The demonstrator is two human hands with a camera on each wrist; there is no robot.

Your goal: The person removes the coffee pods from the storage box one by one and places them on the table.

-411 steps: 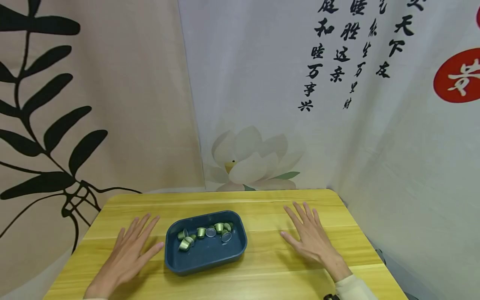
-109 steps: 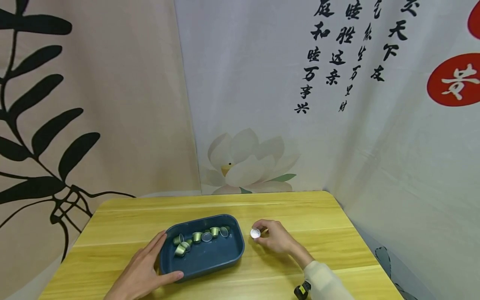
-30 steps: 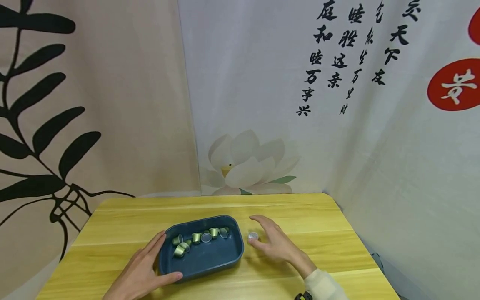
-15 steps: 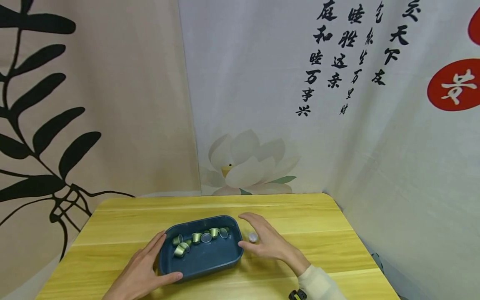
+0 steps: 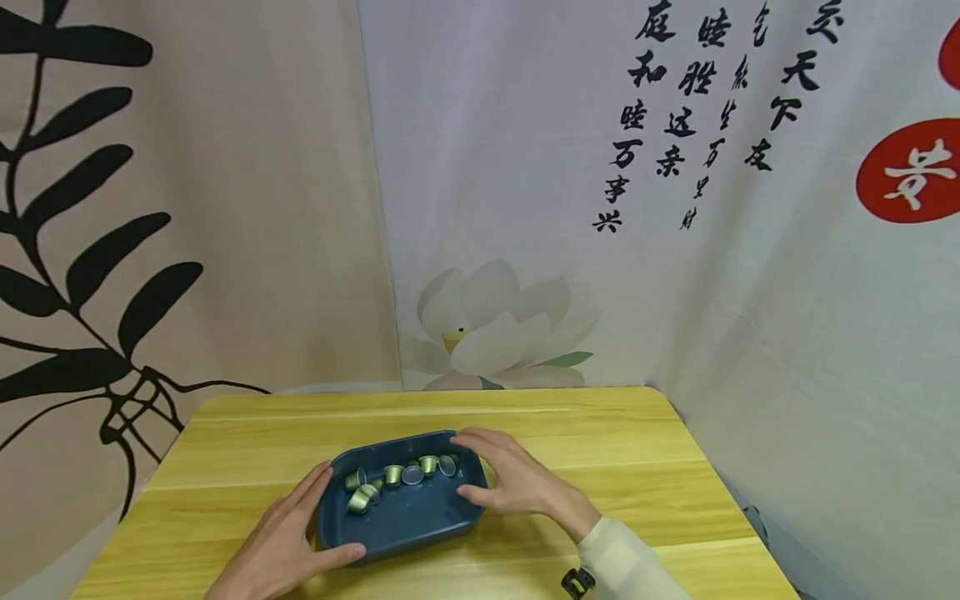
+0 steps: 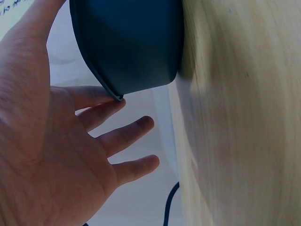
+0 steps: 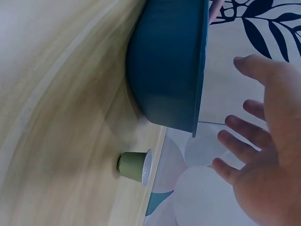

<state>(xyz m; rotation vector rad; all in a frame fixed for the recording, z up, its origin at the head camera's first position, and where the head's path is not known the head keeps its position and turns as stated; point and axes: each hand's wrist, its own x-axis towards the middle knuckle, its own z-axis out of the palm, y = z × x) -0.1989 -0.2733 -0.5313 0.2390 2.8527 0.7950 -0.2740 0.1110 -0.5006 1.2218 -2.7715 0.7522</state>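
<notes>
- Blue tray (image 5: 416, 512) sits at a bit of an angle on the wood-look bench (image 5: 585, 425), with a bunch of shiny green capsules (image 5: 393, 476) jumbled in its far and left parts, some showing their round lids.
- Left hand (image 5: 281, 529) is spread wide at the tray's left end: thumb over the near rim, a fingertip touching the far corner, the other fingers pretty much straight and off the tray.
- Right hand (image 5: 517, 479) is over by the tray's right end, thumb and fingers well apart, nothing held. Wrist cam shows a gap between it and the tray.
- One lone capsule (image 7: 135, 167) stands upright on the bench just beside that end, wide rim up; the head view has it hidden behind the right hand.
- Cream sleeve (image 5: 622, 562) and black wristband (image 5: 577, 582) on the right arm, lotus print (image 5: 502, 325) on the cloth behind.
</notes>
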